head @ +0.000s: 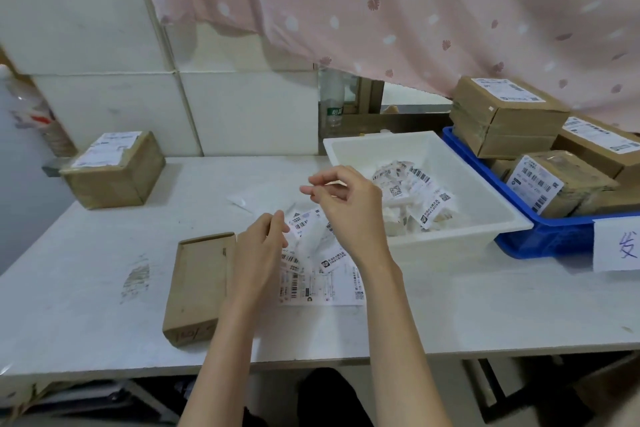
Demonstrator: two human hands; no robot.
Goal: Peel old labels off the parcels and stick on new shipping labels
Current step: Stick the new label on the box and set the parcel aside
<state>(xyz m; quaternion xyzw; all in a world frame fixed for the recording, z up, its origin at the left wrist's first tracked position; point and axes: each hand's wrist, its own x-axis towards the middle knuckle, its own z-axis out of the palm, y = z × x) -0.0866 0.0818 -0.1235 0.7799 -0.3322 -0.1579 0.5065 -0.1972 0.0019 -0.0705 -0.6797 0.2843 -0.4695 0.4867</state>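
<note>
White table stands before a tiled wall. Far left of the white bin sits a labelled parcel. Nearer the bin lies a flat bare parcel. The left hand pinches a label sheet just left of the bin. The right hand hovers with loosely curled fingers, holding nothing I can see. Peeled labels fill the bin; right of it, a blue crate holds more parcels.

My bench: white; parcels: plain brown; labels: white, black barcodes; tub: white; crate: blue; curtain: pink, leaf-printed.
</note>
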